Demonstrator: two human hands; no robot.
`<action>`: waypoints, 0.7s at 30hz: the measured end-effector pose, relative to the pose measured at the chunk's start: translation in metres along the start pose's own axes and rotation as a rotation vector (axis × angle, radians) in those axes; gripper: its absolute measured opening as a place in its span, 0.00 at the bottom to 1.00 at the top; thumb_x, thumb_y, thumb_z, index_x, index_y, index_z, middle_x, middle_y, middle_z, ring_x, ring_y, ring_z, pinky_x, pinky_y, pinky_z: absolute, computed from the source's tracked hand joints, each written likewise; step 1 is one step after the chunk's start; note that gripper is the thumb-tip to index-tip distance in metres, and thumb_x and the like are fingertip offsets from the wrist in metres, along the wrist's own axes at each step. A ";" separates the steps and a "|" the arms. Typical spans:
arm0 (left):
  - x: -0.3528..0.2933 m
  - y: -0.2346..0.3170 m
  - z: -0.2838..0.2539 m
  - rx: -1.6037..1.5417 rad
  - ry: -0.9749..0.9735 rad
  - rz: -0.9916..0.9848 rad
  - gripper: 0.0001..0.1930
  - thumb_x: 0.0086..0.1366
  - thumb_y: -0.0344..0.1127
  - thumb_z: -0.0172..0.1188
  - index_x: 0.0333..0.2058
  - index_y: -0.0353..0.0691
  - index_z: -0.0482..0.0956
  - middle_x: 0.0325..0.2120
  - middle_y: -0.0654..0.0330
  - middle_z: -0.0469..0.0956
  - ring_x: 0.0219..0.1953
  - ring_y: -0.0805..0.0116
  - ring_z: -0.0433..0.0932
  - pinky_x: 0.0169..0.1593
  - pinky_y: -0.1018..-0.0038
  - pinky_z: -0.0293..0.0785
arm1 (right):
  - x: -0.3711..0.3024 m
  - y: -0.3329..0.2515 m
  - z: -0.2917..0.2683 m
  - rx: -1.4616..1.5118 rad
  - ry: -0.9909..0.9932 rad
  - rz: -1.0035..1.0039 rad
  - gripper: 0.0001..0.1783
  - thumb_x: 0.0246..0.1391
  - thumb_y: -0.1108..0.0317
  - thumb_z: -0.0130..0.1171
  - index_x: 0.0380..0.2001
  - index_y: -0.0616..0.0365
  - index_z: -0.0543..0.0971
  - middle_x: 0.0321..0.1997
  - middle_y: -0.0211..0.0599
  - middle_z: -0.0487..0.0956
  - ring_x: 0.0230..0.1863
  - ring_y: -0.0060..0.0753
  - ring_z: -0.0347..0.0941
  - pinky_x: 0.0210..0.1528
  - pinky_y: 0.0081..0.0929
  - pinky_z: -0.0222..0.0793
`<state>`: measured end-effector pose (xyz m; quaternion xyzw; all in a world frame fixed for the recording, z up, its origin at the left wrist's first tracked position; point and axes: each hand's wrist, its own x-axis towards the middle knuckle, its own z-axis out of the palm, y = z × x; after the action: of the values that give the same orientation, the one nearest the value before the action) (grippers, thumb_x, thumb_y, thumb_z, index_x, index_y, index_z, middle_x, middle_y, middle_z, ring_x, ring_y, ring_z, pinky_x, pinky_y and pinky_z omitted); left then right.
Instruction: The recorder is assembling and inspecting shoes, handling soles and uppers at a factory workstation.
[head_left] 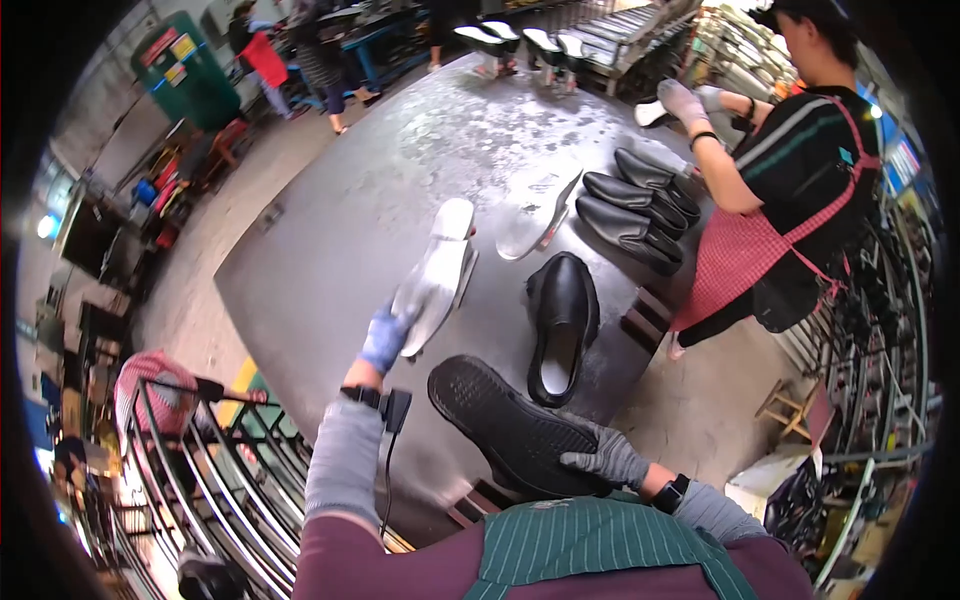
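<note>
My left hand [385, 338], in a blue glove, grips the near left edge of a pale, shiny insole [432, 285] over the metal table. Another edge shows along its right side, so it may be more than one layer. My right hand [612, 458], in a grey glove, is closed round one end of a black shoe [505, 425], held with its ribbed sole up. Just beyond, a black slip-on shoe [564, 325] lies opening upward, its pale lining visible. Farther off is another pale insole [535, 218] on the tabletop.
Several black shoes [635, 215] sit in a cluster at the right of the table [330, 220]. White-topped shoes [540, 45] stand at its far edge. A co-worker [790, 170] in a red checked apron handles a white piece at the right. Metal rack bars [235, 450] flank my left.
</note>
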<state>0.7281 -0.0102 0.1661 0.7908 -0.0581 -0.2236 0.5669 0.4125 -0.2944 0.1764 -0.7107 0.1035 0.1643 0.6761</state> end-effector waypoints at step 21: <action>-0.244 -0.071 0.039 -0.260 0.699 -0.045 0.20 0.64 0.44 0.59 0.47 0.34 0.78 0.40 0.54 0.81 0.44 0.67 0.77 0.51 0.71 0.71 | 0.052 -0.034 0.033 -0.012 -0.309 0.096 0.39 0.51 0.42 0.62 0.52 0.69 0.74 0.51 0.43 0.78 0.50 0.33 0.74 0.56 0.30 0.68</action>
<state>0.4826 0.0652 0.1610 0.7420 0.1851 0.0421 0.6430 0.4703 -0.2552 0.1878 -0.6751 0.0310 0.3044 0.6713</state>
